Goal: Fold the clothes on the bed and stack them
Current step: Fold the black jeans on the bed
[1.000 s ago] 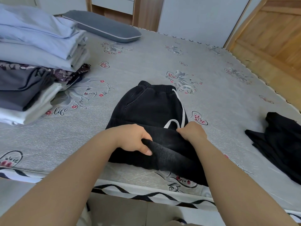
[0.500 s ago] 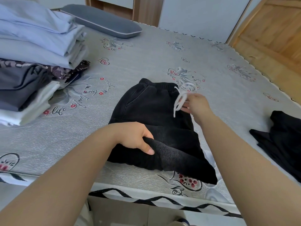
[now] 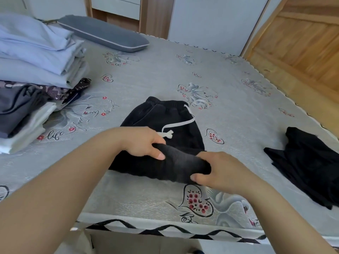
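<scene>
Black trousers (image 3: 176, 123) with an elastic waistband and a white drawstring (image 3: 176, 124) lie half folded in the middle of the grey patterned bed (image 3: 229, 74). Their near edge is doubled into a thick fold. My left hand (image 3: 145, 142) grips that fold from the left, thumb underneath. My right hand (image 3: 218, 169) grips the fold's right end, fingers curled round the cloth. A stack of folded clothes (image 3: 34, 74) in pale blue, grey, patterned and white layers stands at the left. A loose black garment (image 3: 310, 162) lies crumpled at the right.
A grey pillow (image 3: 104, 33) lies at the head of the bed, behind the stack. A wooden bed frame (image 3: 297, 52) rises along the right side. The mattress's front edge (image 3: 174, 230), with a black zigzag trim, runs just below my arms.
My right hand dropped the white drawstring onto the trousers and came back down to grip the right end of the fold. My left hand kept its hold.
</scene>
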